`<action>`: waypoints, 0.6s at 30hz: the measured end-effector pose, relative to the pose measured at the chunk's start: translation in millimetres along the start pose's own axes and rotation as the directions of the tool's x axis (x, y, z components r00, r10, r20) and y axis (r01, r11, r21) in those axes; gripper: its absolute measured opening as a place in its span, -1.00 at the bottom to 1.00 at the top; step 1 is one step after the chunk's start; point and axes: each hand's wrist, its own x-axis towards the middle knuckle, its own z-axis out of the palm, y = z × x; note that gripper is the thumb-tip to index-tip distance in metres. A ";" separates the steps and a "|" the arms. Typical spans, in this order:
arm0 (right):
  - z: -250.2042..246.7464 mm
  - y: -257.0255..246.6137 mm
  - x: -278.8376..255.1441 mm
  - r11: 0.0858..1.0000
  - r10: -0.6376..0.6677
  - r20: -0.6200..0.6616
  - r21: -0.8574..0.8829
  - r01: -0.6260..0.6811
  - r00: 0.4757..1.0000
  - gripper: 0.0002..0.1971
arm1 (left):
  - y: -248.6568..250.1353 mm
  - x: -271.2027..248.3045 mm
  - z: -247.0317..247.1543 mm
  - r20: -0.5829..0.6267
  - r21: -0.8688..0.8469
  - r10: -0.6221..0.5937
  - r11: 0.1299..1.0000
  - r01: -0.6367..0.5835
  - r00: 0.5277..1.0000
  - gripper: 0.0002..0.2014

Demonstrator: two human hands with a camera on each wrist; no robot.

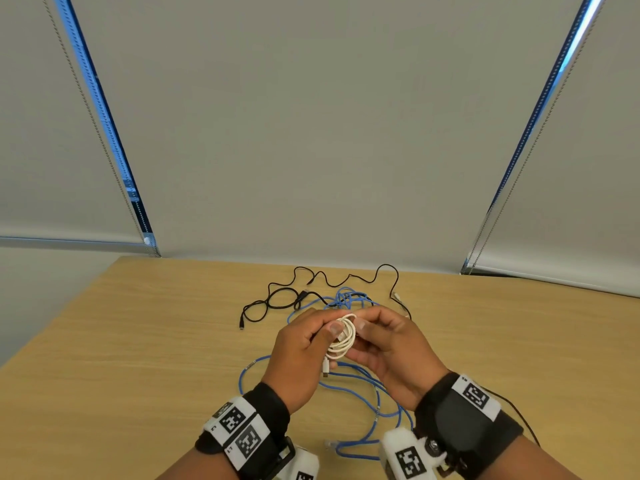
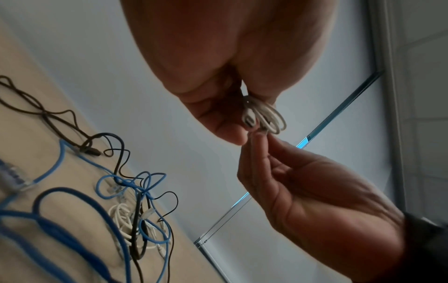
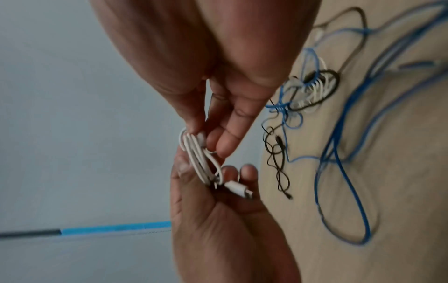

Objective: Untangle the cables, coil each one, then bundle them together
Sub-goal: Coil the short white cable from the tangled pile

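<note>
A light wood-grain counter (image 1: 138, 341) stood against windows covered by pale grey roller blinds (image 1: 311, 133). Narrow gaps (image 1: 100, 109) between the blinds let in strips of blue daylight, and beaded pull chains (image 1: 91, 116) hung beside them.

Even, soft light on the head view; both wrist views dim, motion-blurred, and edge-warped.

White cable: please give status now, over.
Left hand and right hand pinch coiled white cable. Blue cable and black cable loose on table.
</note>
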 end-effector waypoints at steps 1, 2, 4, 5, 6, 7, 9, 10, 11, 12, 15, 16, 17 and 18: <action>2.0 2.1 -1.7 0.996 0.025 0.000 0.085 -0.025 1.000 -0.91 | 0.4 0.5 -0.2 -0.001 0.001 0.011 1.000 -0.011 1.000 -0.73; 3.5 3.6 -3.5 0.989 0.040 -0.002 0.142 -0.039 0.999 -0.91 | 0.9 1.3 -1.1 0.000 -0.008 0.020 1.000 -0.020 1.000 -0.75; 6.3 4.8 -5.7 0.979 0.052 -0.007 0.200 -0.049 0.999 -0.89 | 0.8 4.4 -4.1 0.007 -0.025 0.039 0.999 -0.039 0.999 -0.77; 7.6 4.7 -6.8 0.973 0.052 -0.004 0.223 -0.050 0.999 -0.87 | -0.1 5.2 -4.8 0.013 -0.035 0.048 0.998 -0.047 0.999 -0.76; 9.1 4.0 -7.7 0.967 0.054 0.005 0.249 -0.053 0.999 -0.85 | -1.1 5.7 -4.9 0.015 -0.045 0.055 0.998 -0.054 0.998 -0.75; 10.7 3.3 -8.9 0.961 0.059 0.018 0.269 -0.062 0.998 -0.85 | -2.4 5.5 -3.9 0.013 -0.048 0.063 0.997 -0.062 0.998 -0.74; 13.6 2.4 -10.8 0.965 0.075 0.050 0.250 -0.085 0.996 -0.89 | -4.2 3.6 -1.3 -0.009 -0.019 0.096 0.995 -0.096 0.995 -0.70; 13.7 2.4 -11.9 0.974 0.083 0.055 0.206 -0.092 0.995 -0.91 | -4.9 3.0 -0.3 -0.031 0.030 0.128 0.991 -0.127 0.991 -0.69; 13.1 2.3 -12.7 0.983 0.086 0.054 0.157 -0.094 0.995 -0.91 | -5.9 3.2 -0.3 -0.058 0.105 0.171 0.981 -0.164 0.984 -0.69; 12.4 2.3 -13.4 0.989 0.085 0.050 0.117 -0.090 0.995 -0.90 | -6.4 3.8 -0.7 -0.085 0.193 0.215 0.961 -0.196 0.973 -0.71; 12.3 3.0 -15.8 0.997 0.055 0.039 0.056 -0.057 0.998 -0.83 | -5.6 6.6 -3.3 -0.086 0.433 0.359 0.853 -0.290 0.929 -0.76; 13.2 4.0 -16.2 0.999 0.035 0.034 0.012 -0.035 0.999 -0.82 | -4.7 6.4 -3.1 -0.067 0.488 0.391 0.815 -0.311 0.918 -0.73; 14.5 5.6 -16.3 0.998 0.012 0.027 -0.059 -0.010 1.000 -0.80 | -4.3 5.7 -2.6 -0.050 0.515 0.402 0.795 -0.321 0.914 -0.73; 15.3 6.8 -15.7 0.990 -0.013 0.017 -0.139 0.015 1.000 -0.78 | -4.2 4.6 -2.3 -0.039 0.508 0.397 0.798 -0.324 0.917 -0.78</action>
